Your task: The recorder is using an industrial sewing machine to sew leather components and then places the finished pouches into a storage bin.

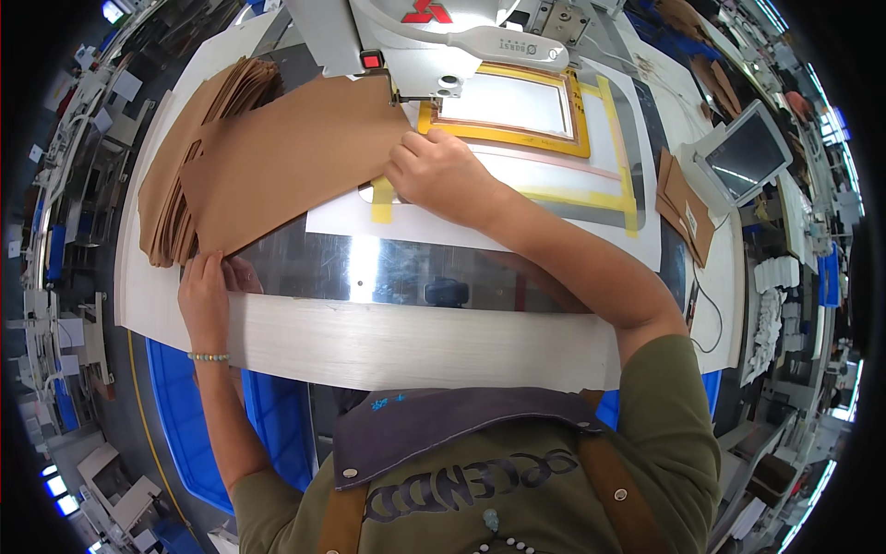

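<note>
A brown fabric panel (295, 148) spans from the stack at the left to the needle area of a white sewing machine (415, 46). My left hand (205, 294) pinches its near left corner between thumb and fingers, low over the metal bed. At the other end, my right hand (441, 177) has its fingers closed on the panel's right edge, beside a yellow-edged frame (581, 129) with a pale window. Part of the panel lies over a stack of similar brown panels (171, 203). The machine head hides the far side of the frame.
White sheeting with yellow tape (630, 198) lies under and around the frame. A grey screen (748, 152) stands at the right, with folded brown pieces (685, 208) beside it. Blue bins (189, 425) sit below the pale table edge (415, 346). A cable runs down the right side.
</note>
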Demonstrator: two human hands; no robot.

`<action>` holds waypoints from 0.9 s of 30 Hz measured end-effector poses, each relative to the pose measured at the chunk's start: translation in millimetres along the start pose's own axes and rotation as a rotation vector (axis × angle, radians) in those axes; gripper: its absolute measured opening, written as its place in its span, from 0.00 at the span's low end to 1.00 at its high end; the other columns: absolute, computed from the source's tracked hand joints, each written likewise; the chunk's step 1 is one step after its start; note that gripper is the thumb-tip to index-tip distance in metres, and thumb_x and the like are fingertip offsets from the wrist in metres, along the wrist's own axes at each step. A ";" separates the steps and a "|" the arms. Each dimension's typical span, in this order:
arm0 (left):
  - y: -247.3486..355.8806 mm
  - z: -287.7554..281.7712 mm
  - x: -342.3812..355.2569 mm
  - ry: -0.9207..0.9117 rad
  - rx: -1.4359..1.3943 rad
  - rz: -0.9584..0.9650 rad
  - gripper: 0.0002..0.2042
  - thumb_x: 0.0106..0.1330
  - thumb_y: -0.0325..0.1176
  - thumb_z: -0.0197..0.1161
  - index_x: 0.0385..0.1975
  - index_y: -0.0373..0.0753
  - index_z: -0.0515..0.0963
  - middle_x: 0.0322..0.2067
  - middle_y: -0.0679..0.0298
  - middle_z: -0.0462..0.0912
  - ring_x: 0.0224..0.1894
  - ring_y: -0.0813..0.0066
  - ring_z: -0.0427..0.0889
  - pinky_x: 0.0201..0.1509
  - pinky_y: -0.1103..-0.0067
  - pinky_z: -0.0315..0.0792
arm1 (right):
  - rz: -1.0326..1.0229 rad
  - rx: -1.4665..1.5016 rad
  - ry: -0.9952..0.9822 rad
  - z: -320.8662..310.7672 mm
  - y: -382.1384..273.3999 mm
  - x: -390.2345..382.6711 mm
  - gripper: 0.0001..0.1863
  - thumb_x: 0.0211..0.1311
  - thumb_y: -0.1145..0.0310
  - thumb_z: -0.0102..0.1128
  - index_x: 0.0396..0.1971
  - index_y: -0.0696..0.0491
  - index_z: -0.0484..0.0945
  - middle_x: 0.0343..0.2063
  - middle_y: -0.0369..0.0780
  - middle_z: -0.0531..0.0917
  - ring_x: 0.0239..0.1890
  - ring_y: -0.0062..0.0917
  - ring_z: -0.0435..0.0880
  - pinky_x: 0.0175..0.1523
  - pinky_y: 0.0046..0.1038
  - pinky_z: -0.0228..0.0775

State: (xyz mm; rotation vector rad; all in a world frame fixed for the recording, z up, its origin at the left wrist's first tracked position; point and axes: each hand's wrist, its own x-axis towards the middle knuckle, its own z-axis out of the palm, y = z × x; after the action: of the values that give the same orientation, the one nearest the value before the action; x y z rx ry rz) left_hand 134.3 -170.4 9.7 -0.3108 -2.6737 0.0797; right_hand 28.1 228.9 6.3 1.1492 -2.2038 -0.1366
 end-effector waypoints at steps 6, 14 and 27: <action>-12.4 27.0 49.3 0.019 0.022 0.140 0.10 0.63 0.22 0.62 0.44 0.34 0.84 0.39 0.60 0.84 0.42 0.60 0.84 0.46 0.68 0.80 | 0.064 -0.033 0.104 -2.8 11.4 -13.4 0.04 0.49 0.69 0.68 0.20 0.47 0.80 0.23 0.31 0.76 0.34 0.23 0.78 0.35 0.25 0.68; 5.4 43.5 86.2 0.071 -0.091 0.234 0.10 0.63 0.23 0.62 0.43 0.34 0.85 0.39 0.61 0.84 0.42 0.61 0.83 0.45 0.69 0.80 | 0.073 -0.109 0.080 -17.7 30.6 -36.3 0.04 0.48 0.70 0.67 0.19 0.48 0.79 0.24 0.32 0.77 0.35 0.23 0.77 0.34 0.24 0.67; 131.0 76.6 184.3 0.204 -0.215 0.692 0.15 0.60 0.23 0.64 0.47 0.34 0.85 0.35 0.60 0.81 0.40 0.63 0.82 0.44 0.71 0.78 | 0.227 -0.290 -0.439 -84.4 92.2 -155.3 0.02 0.49 0.75 0.65 0.24 0.51 0.83 0.32 0.36 0.81 0.44 0.28 0.82 0.42 0.28 0.75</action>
State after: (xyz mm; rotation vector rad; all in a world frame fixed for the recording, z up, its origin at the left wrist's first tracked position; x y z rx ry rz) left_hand -33.7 -0.8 5.1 -1.2264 -2.2583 -0.0288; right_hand 76.7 420.8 30.4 0.7534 -2.5669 -0.6416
